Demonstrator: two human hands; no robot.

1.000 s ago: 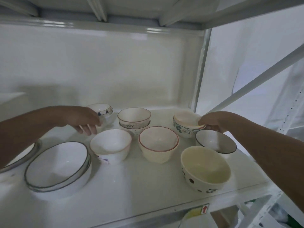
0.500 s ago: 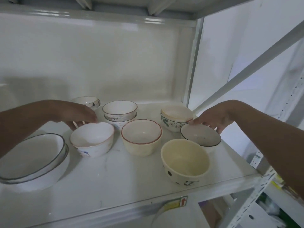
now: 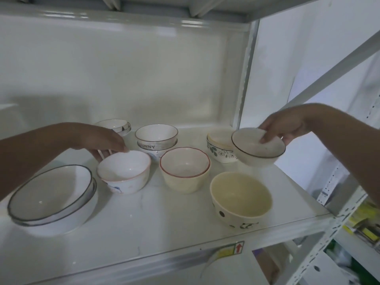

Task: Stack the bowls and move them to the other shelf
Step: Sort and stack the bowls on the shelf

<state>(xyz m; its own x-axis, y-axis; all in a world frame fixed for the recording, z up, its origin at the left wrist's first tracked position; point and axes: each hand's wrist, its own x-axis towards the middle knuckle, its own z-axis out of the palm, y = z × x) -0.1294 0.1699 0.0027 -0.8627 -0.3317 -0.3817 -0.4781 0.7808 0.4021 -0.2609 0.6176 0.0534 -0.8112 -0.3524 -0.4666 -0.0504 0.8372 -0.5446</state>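
**Lifting the first bowl to start a stack**

We are holding the black-rimmed bowl (image 3: 258, 148) in our right hand (image 3: 282, 125), thumb pressing inside the far wall and the other fingers curling under the outer side, so the rim is pinched between them. The bowl is hanging tilted toward us, clear of the shelf (image 3: 144, 223), just in front of the floral bowl (image 3: 218, 151). Pinching the rim at the back is keeping the open mouth facing us, which should let us drop it into another bowl without shifting the grip.

Our left hand (image 3: 102, 140) is reaching over the back edge of the white bowl (image 3: 124, 171), fingers bent down behind its rim. They look to be touching or nearly touching it, but we cannot tell whether they are gripping yet.

The rest are sitting on the shelf: the red-rimmed bowl (image 3: 185, 169) in the middle, the cream bowl (image 3: 240, 198) near the front edge, the lettered bowl (image 3: 156, 138) behind, a small bowl (image 3: 115, 126) at the back, and two wide bowls (image 3: 51, 198) already nested at the left.

We are judging the stacking as barely begun. The cream bowl, lying just below the lifted one, looks like the nearest place to nest it.
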